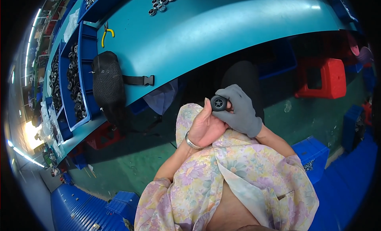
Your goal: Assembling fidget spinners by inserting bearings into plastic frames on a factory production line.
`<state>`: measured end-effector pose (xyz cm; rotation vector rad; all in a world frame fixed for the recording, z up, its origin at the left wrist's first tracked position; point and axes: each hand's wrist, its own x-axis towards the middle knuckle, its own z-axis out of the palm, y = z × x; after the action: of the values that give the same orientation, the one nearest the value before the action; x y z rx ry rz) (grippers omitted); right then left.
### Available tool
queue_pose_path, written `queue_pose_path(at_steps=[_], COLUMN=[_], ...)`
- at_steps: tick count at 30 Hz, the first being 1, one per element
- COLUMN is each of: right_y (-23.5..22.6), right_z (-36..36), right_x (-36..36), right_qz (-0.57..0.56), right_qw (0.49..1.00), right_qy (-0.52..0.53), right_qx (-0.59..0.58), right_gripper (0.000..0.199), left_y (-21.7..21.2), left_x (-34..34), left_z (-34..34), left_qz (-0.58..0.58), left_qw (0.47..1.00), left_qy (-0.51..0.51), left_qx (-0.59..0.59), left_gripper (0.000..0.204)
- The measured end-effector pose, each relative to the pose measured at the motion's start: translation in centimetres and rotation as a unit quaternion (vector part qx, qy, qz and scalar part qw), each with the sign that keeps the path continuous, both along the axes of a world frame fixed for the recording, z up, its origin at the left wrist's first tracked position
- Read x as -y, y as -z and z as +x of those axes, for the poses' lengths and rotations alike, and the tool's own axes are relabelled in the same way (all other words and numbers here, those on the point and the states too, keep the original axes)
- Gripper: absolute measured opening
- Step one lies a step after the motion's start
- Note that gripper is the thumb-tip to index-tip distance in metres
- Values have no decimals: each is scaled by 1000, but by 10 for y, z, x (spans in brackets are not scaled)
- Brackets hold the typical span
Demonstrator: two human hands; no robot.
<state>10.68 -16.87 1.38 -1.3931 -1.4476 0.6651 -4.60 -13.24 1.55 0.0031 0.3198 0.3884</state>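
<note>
A small black toy wheel with a spoked hub is held over my lap, its hub side facing up. My right hand, in a grey glove with bare fingertips, closes around the wheel from the right. My left hand is bare, with a silver bracelet at the wrist. Its thumb presses against the wheel's left side, and its other fingers are partly hidden beneath the wheel and the gloved hand.
Beyond my lap stands a teal table, with shiny small wheels, yellow-handled pliers and a black mesh bag. Blue bins at left hold black wheels. A red stool stands at right, near a blue crate.
</note>
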Motion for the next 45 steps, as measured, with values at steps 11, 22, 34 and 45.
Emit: queue_pose_path(at_steps=[11, 22, 34, 45], right_y=[27, 21, 15, -30], right_z=[-7, 1, 7, 121], right_x=[13, -8, -3, -168], right_qz=[-129, -93, -91, 25], right_qw=[984, 979, 992, 986], right_qy=[24, 51, 60, 141], right_qx=[-122, -176, -56, 81], right_gripper=[63, 37, 23, 15], left_y=[15, -188, -18, 17], left_x=[-8, -204, -130, -165], left_z=[-21, -251, -4, 50], left_qz=[276, 634, 848, 836], left_qw=[937, -76, 318, 276], left_qy=[-53, -192, -98, -89], left_qx=[-206, -745, -413, -466], left_gripper=[36, 41, 25, 40])
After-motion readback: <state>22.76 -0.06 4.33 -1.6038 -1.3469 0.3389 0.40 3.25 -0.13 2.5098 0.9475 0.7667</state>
